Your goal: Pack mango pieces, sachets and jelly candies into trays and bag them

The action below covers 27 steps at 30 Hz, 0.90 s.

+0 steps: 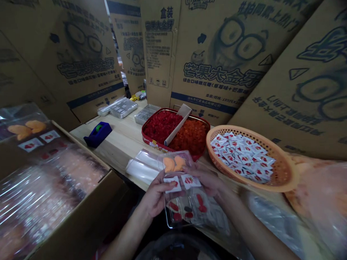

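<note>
Left hand (155,195) and right hand (205,178) are reaching forward, fingers curled narrowly, both gripping a clear plastic tray (187,211) of orange candies (174,164).

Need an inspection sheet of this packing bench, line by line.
surface: light wooden table, worn-free as far as visible, with items standing on it.
job's things: clear plastic tray with orange mango-shaped pieces and white sachets; orange woven basket of more sachets; red tin of red and orange pieces, split by a cardboard strip.
clutter: blue tape dispenser, stacked clear trays, flat plastic sleeves.
grips: left hand and right hand both on the tray.
cables: nothing seen.
surroundings: printed cardboard cartons behind; open carton of packed trays at left.
</note>
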Motion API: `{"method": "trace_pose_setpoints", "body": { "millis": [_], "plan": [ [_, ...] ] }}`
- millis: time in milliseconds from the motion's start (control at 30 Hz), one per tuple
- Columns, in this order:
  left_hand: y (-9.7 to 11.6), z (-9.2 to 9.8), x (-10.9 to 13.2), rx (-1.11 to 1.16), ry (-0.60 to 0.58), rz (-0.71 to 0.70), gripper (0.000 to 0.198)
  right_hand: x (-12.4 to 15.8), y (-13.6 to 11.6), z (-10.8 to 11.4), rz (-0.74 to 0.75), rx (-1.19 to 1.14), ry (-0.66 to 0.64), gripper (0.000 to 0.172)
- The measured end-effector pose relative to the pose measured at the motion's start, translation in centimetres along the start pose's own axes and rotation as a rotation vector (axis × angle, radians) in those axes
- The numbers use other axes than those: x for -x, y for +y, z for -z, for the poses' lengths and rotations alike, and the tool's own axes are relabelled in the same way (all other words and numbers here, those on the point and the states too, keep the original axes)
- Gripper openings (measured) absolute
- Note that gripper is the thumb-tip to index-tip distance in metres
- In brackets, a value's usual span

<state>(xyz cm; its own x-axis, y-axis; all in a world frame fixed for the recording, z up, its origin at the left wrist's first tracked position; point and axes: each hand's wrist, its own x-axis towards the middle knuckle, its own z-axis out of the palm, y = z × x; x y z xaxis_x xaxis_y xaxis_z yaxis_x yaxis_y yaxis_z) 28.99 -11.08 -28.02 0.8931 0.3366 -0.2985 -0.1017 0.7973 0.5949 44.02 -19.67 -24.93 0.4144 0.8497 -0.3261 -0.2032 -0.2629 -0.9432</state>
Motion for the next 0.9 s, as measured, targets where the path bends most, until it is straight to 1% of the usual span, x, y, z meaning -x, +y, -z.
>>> {"method": "trace_pose_setpoints", "body": {
  "millis": [33,67,100,167,200,233,267,333,433,500,633,700,767,900],
  "plan": [
    [0.2,-0.3,-0.3,-0.033,-0.022,0.003,0.041,0.7,0.1,0.3,-0.07,-0.182,-0.081,0.033],
    [0.4,-0.4,-0.8,-0.09,-0.04,-0.008,0.038,1.2,0.2,0.7,-0.105,-0.315,-0.103,0.032],
    [0.8,-0.4,-1.4,-0.203,-0.045,-0.058,0.038,1.7,0.3,1.1,-0.118,-0.413,-0.082,0.03],
    [1.8,0.1,-3.0,-0.538,-0.02,-0.241,0.043,2.2,0.4,2.3,-0.129,-0.523,0.006,0.024],
    [2.4,0.6,-4.0,-0.749,0.006,-0.364,0.041,2.4,0.5,3.0,-0.134,-0.548,0.049,0.02],
    [3.1,1.1,-5.1,-0.876,0.024,-0.44,0.034,2.5,0.6,3.7,-0.141,-0.564,0.084,0.016],
    [3.7,1.7,-6.1,-0.957,0.024,-0.477,0.027,2.6,0.7,4.3,-0.141,-0.576,0.116,0.013],
    [4.5,2.9,-8.0,-1.061,-0.002,-0.492,0.018,3.0,0.7,5.4,-0.122,-0.605,0.176,0.009],
    [4.8,4.3,-9.9,-1.207,-0.044,-0.492,0.025,3.7,0.5,6.3,-0.087,-0.647,0.233,0.007],
    [4.4,4.9,-10.5,-1.291,-0.056,-0.504,0.026,4.3,0.2,6.7,-0.074,-0.67,0.259,0.007],
    [3.8,5.4,-10.7,-1.421,-0.068,-0.555,0.008,5.1,0.1,7.3,-0.049,-0.71,0.287,0.014],
    [3.6,5.4,-10.5,-1.467,-0.07,-0.588,0.003,5.3,0.1,7.5,-0.038,-0.717,0.29,0.019],
    [3.4,5.4,-10.2,-1.504,-0.062,-0.621,0.002,5.5,0.1,7.6,-0.023,-0.717,0.306,0.02],
    [3.2,5.3,-9.6,-1.564,-0.011,-0.669,0.012,5.8,0.0,7.7,0.013,-0.735,0.316,0.017]
  ]
}}
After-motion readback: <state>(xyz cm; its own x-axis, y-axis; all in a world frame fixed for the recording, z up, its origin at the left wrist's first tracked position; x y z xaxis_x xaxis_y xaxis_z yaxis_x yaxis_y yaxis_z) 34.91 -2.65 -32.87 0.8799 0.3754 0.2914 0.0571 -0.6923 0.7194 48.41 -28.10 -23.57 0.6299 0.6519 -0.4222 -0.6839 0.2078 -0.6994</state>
